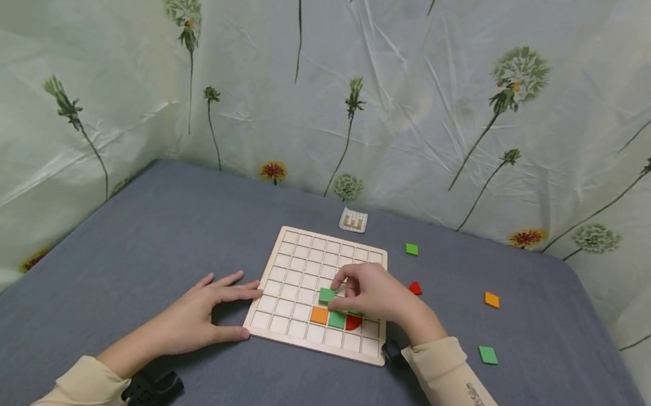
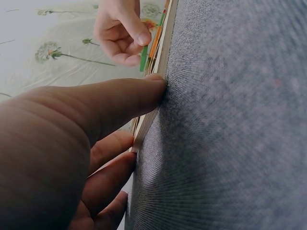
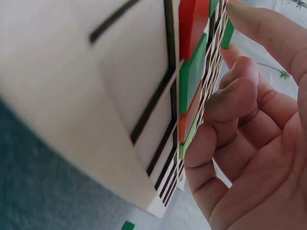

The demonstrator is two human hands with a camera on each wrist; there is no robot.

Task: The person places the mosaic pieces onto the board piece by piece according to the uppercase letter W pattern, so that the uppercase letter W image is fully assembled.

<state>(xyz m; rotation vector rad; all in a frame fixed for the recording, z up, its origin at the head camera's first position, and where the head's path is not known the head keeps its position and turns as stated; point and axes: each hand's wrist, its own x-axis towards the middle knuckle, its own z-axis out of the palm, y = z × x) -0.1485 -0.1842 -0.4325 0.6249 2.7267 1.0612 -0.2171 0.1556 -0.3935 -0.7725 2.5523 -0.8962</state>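
A pale wooden grid board (image 1: pixel 292 274) lies on the table. My right hand (image 1: pixel 375 293) is over its right half, thumb and fingers pinching a green square tile (image 1: pixel 327 295). In the left wrist view this green tile (image 2: pixel 144 58) appears edge-on, tilted over the board. Set in the grid below are an orange square tile (image 1: pixel 318 315), a green square tile (image 1: pixel 337 319) and a red curved-edge tile (image 1: pixel 352 323); another green piece is partly hidden by the right hand. My left hand (image 1: pixel 191 316) is spread beside the board, thumb and fingertips touching its left edge.
A small pattern card (image 1: pixel 353 220) lies behind the board. To the right are loose tiles: a light green square (image 1: pixel 412 249), a red piece (image 1: pixel 416 288), an orange square (image 1: pixel 492 299) and a green square (image 1: pixel 488 355). A floral curtain (image 1: pixel 416 104) hangs behind the table.
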